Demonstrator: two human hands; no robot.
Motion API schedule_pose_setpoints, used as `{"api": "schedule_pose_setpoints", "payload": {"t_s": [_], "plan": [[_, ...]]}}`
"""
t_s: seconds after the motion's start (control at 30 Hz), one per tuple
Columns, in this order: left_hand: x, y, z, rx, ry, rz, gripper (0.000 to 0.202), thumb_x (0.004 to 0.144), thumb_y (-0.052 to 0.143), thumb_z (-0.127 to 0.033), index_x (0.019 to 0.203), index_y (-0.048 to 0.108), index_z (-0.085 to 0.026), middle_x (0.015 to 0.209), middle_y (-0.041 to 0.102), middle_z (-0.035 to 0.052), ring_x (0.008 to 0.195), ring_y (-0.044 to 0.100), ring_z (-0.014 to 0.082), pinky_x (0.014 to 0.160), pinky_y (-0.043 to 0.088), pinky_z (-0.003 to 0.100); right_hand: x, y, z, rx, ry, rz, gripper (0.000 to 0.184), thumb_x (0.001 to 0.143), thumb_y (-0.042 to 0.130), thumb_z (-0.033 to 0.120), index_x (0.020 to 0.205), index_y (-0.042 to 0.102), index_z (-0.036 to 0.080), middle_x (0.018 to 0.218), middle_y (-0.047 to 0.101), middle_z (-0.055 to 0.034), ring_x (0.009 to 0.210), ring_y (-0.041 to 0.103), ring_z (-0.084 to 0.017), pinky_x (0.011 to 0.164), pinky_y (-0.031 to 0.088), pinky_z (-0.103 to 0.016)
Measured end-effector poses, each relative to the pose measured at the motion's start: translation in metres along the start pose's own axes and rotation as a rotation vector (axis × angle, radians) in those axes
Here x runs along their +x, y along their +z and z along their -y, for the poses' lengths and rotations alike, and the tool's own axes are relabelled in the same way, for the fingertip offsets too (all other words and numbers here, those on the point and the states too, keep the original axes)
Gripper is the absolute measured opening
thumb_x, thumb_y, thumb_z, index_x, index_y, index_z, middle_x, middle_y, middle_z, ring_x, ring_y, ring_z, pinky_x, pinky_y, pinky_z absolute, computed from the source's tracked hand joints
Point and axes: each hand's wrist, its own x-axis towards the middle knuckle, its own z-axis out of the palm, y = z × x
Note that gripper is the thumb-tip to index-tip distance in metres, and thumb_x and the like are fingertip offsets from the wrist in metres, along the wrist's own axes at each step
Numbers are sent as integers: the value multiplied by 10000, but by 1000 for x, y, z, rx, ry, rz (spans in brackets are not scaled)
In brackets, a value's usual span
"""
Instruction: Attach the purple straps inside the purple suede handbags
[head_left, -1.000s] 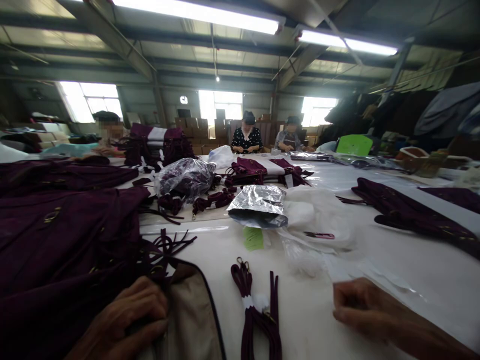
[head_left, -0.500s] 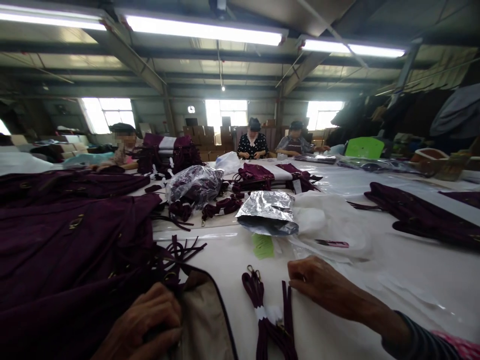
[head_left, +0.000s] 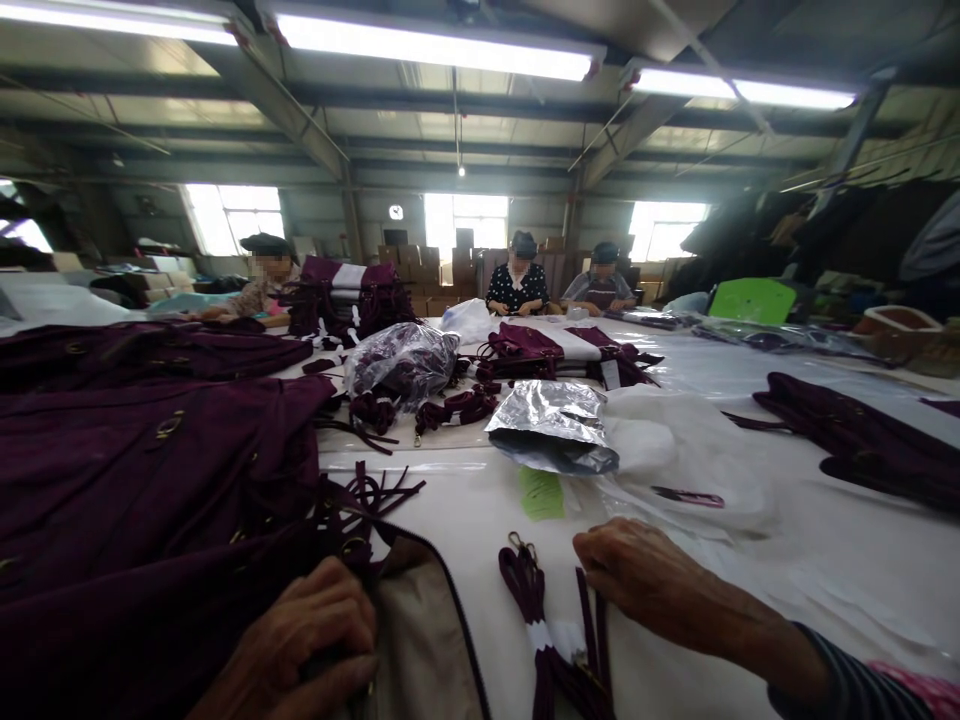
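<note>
At the lower left, my left hand (head_left: 322, 640) is closed on the edge of an open purple bag (head_left: 427, 620) with a beige lining and dark zipper. The fingertips are partly hidden. My right hand (head_left: 637, 570) is curled shut above the table, right by the ends of a thin purple strap (head_left: 588, 610). What its fingers hold, if anything, is hidden. Between the hands lies a folded purple strap bundle (head_left: 523, 590), wrapped with a white band and carrying brass-coloured clips at its top.
More purple bags (head_left: 150, 450) are heaped on the left. Ahead lie a silver foil pouch (head_left: 551, 415), a green paper piece (head_left: 541, 493), pink-handled snips (head_left: 690, 497) and a clear plastic bag of straps (head_left: 405, 360). Another purple bag (head_left: 847, 430) lies right. Several people sit across the table.
The view has shifted slightly, so most things appear a little further right. My right hand now sits slightly lower and closer over the strap ends. My left hand keeps its hold.
</note>
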Motion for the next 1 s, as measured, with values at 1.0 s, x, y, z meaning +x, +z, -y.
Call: {"api": "schedule_pose_setpoints", "payload": {"t_s": [1.0], "plan": [[5,-7,-22,-87,-51,-10,247,961,560,-349,756,562,-210,852,616,-3,896,541,191,854,392,305,55,20,28,841,-33,136,168,870,611,320,802,615,166,577,520,51,439,452,-83,406,323,-180]]}}
